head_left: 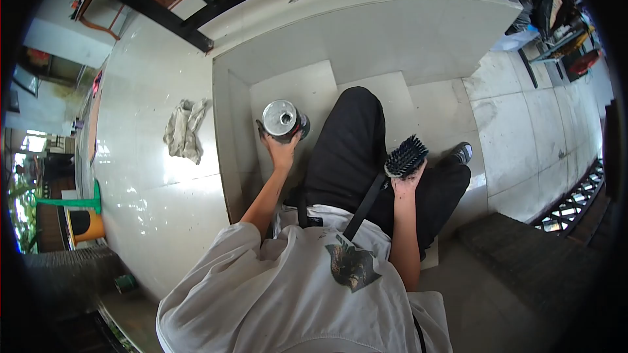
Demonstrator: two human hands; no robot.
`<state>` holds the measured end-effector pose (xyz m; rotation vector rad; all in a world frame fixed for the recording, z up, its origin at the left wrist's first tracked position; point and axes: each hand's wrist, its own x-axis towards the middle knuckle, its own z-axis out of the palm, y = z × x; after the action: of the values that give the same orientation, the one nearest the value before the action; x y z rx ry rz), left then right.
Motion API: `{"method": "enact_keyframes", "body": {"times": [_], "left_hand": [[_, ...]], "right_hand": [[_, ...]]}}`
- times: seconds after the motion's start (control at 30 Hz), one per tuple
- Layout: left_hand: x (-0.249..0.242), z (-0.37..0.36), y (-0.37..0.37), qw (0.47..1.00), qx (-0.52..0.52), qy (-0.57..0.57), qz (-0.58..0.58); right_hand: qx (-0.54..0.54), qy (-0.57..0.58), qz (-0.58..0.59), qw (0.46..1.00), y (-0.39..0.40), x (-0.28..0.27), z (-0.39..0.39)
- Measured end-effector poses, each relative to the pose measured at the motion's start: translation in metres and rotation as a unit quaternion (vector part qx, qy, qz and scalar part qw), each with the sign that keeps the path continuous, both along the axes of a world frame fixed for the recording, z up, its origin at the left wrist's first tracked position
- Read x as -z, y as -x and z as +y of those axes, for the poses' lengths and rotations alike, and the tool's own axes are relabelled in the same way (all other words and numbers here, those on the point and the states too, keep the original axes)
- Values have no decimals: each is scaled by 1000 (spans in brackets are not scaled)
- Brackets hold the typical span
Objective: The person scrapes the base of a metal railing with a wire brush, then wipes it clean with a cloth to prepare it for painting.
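Note:
My left hand (281,147) is closed round a dark cylinder with a round grey metal end (279,112). A small dark hole shows in the middle of that end, which faces up toward me; what the cylinder is I cannot make out. My right hand (407,184) grips a scrub brush (407,155), its black bristles turned up and outward. Both things are held apart, on either side of my raised knee in black trousers (347,134). Dark smudges mark my fingers and wrists.
Pale tiled steps (294,85) lie under and ahead of me, bounded by a low wall (392,33). A crumpled cloth (186,129) rests on the shiny floor to the left. Black railings run along the top, and plastic bags (543,0) are piled at upper right.

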<state>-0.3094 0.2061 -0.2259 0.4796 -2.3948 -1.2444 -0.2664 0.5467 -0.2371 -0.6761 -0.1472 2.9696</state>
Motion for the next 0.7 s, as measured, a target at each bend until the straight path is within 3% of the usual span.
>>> {"method": "enact_keyframes", "body": {"times": [0.03,0.2,0.3,0.37,0.43,0.5,0.57,0.63,0.67,0.7], "left_hand": [[-11,6,-4,998,-32,50,-32],[-28,3,-24,997,-28,9,-77],[-93,31,-43,998,-44,-54,2],[-152,26,-42,993,19,34,112],[-196,-7,-40,987,14,111,119],[-220,-55,-28,933,-88,339,82],[-225,-95,-23,900,-227,345,-141],[-202,-161,-29,903,-158,288,-278],[-173,-200,-32,919,-113,240,-290],[-166,-194,-33,923,-101,280,-245]], "right_hand": [[-7,5,17,1000,0,-1,0],[-3,19,0,1000,0,-2,1],[7,17,-8,1000,1,-4,1],[-4,5,-19,1000,2,-1,2],[-1,6,-24,1000,2,0,2],[-8,10,-6,1000,3,-1,2],[-6,14,-2,1000,4,-2,1],[12,44,-50,998,1,9,4],[5,43,-13,999,0,13,3],[0,43,32,999,6,10,0]]}}
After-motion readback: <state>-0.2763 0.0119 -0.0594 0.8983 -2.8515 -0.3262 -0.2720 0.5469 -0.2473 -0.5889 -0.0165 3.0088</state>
